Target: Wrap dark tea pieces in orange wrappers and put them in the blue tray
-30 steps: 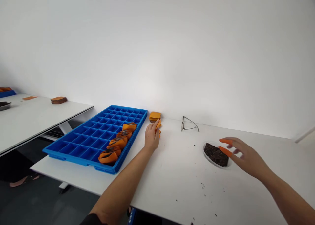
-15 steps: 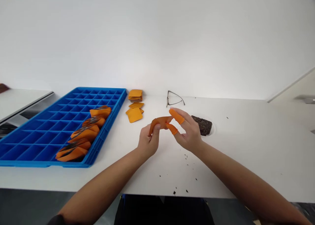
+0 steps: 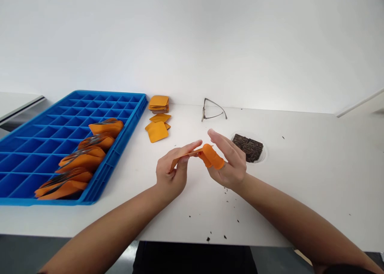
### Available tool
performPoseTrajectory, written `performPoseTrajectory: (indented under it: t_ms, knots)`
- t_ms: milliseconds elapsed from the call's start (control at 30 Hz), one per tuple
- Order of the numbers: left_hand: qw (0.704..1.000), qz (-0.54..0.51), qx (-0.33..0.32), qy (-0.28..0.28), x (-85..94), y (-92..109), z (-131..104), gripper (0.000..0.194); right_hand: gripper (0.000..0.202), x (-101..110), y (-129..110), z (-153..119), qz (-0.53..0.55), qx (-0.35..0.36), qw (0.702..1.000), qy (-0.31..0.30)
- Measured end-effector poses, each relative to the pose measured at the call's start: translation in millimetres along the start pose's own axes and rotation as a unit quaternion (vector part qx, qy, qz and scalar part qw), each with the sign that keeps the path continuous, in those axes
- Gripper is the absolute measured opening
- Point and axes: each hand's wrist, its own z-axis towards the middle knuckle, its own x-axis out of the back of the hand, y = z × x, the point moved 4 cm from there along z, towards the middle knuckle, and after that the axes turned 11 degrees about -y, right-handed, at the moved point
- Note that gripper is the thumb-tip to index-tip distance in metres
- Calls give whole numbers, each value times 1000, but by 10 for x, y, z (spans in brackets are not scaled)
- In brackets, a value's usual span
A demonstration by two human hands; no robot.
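Observation:
Between thumb and fingers, my left hand grips a small orange pouch, seen nearly edge-on above the table. My right hand wears orange finger cots on thumb and index finger. Those two tips pinch the pouch's right end, while the other fingers stretch upward. Just behind the right hand, dark brown pressed slabs lie side by side on a round whitish dish, partly hidden by the hand. What is inside the pouch, if anything, does not show.
A blue compartment tray on the left holds several bunches of orange pouches along its right side. Further pouches lie loose and stacked near the wall. Eyeglasses rest at the back. Dark crumbs dot the table.
The right thumb and index finger, apart before, have closed together at the pouch's right end. The pouch has turned more edge-on and the left fingers have straightened. The view has shifted slightly.

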Motion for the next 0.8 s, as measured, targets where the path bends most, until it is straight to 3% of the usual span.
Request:
performPoseTrajectory:
  t_ms: [133, 333, 500, 700, 800]
  knots:
    - [999, 43, -32, 2, 1, 36, -10, 43, 41, -37, -51, -11, 0, 35, 999, -9]
    - [991, 76, -109, -16, 9, 131, 39, 46, 56, 7, -102, 75, 24, 34, 998, 46]
    - [987, 75, -138, -13, -7, 104, 42, 48, 55, 26, -105, 76, 25, 39, 998, 36]
    - [995, 48, -88, 1, -30, -2, -52, 46, 67, -40, -170, -43, 21, 21, 1000, 9]
    - [997, 28, -70, -2, -48, -29, -76, 46, 61, -80, -201, -98, 23, 12, 1000, -9]
